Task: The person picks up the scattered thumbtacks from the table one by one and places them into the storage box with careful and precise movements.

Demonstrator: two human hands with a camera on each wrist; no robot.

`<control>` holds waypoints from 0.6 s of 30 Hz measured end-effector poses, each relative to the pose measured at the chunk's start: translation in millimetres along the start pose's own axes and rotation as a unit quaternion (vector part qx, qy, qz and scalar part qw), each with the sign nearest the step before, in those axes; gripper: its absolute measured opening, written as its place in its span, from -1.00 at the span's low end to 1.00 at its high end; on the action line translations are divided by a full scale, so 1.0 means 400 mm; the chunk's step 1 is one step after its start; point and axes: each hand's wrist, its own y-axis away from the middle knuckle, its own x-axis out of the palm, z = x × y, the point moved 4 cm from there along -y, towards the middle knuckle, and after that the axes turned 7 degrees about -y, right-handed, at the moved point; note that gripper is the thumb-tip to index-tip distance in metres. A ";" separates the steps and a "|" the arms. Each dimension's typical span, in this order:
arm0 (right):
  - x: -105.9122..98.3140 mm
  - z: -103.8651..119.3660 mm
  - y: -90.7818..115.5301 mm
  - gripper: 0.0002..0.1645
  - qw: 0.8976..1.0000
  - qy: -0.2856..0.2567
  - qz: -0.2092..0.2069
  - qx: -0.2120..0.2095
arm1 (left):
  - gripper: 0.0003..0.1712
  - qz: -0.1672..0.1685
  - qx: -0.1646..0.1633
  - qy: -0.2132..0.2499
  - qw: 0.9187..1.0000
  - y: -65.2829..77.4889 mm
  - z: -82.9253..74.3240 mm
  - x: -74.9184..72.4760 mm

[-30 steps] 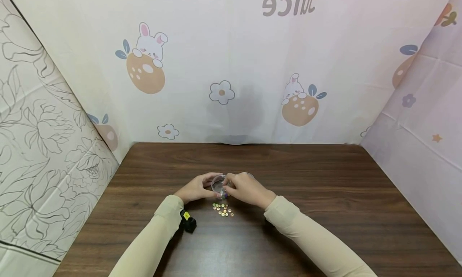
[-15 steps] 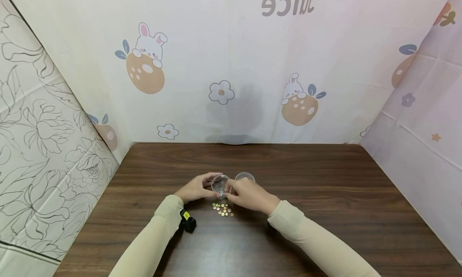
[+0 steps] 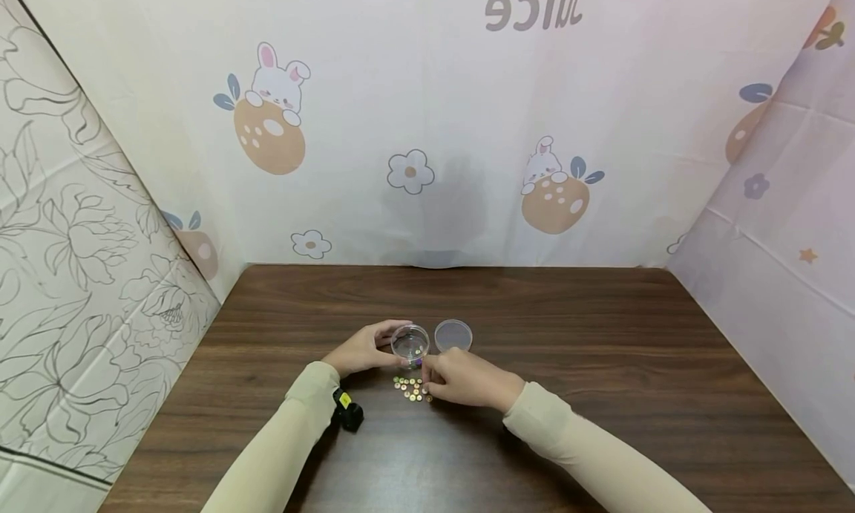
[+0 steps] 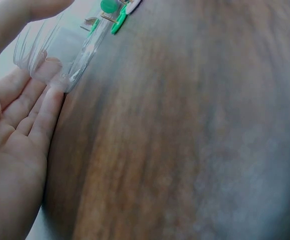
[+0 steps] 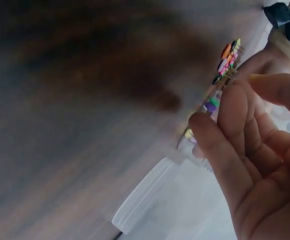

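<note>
My left hand holds a clear round plastic jar by its side, thumb on the near side and fingers behind. Several thumbtacks show through the jar's wall, some green and purple. More thumbtacks lie just in front of the jar, gold undersides up; in the right wrist view their coloured heads rest on the table with pins sticking out. My right hand is at the right edge of these loose tacks. In the right wrist view its thumb and forefinger are bent close together, with no tack visible between them.
A clear round lid lies on the brown wooden table, right of the jar and behind my right hand. A black wrist camera sits by my left cuff. Patterned cloth hangs behind the table and at both sides.
My right hand has moved from over the jar's mouth, toward me and slightly right, down to the loose thumbtacks. The lid is now more uncovered. My left hand and the jar have stayed put.
</note>
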 end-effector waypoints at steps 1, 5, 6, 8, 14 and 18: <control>0.003 0.003 0.002 -0.91 1.000 -0.003 0.006 -0.002 | -0.18 0.000 -0.001 0.000 1.000 0.000 0.001 0.000; 0.011 0.011 0.008 -0.93 1.000 -0.009 0.025 -0.007 | -0.18 -0.003 -0.001 -0.001 1.000 0.000 0.004 0.000; 0.013 0.013 0.009 -0.93 1.000 -0.009 0.028 -0.005 | -0.18 -0.004 0.000 0.000 1.000 0.000 0.004 0.000; 0.015 0.014 0.010 -0.93 0.999 -0.008 0.033 0.000 | -0.19 -0.003 0.001 0.003 1.000 0.000 0.006 0.000; 0.014 0.016 0.010 -0.89 0.999 0.010 0.031 0.002 | -0.19 -0.002 0.004 0.005 1.000 -0.002 0.010 0.001; 0.014 0.016 0.009 -0.86 0.999 0.019 0.028 -0.002 | -0.18 -0.006 0.001 0.001 1.000 0.000 0.008 0.001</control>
